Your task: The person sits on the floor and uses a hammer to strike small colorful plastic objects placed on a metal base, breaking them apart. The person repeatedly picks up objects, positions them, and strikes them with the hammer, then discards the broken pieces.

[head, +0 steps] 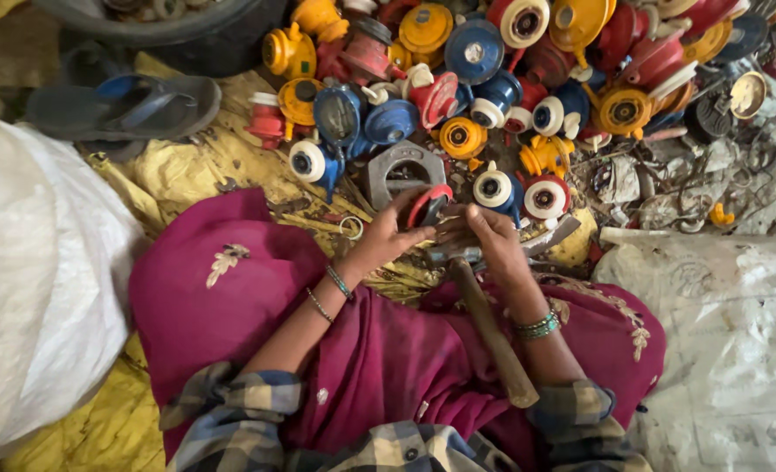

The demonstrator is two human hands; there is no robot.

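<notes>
— What does the left hand (386, 234) hold?

— A small red-rimmed regulator part (428, 205), pinched at its rim just in front of the lap. It looks rigid, hard and fairly light; the rim seems the safest place to grip.

— And the right hand (493, 243)?

— Its fingers curl around something beside the part; what they press cannot be told. A wooden-handled hammer (491, 330) lies under that wrist, before the pile of coloured regulators (493, 79).

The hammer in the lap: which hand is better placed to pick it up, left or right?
Probably the right hand. It rests just above the hammer, whose wooden handle runs along the right forearm. The left hand grips a red round part, so it is occupied.
</notes>
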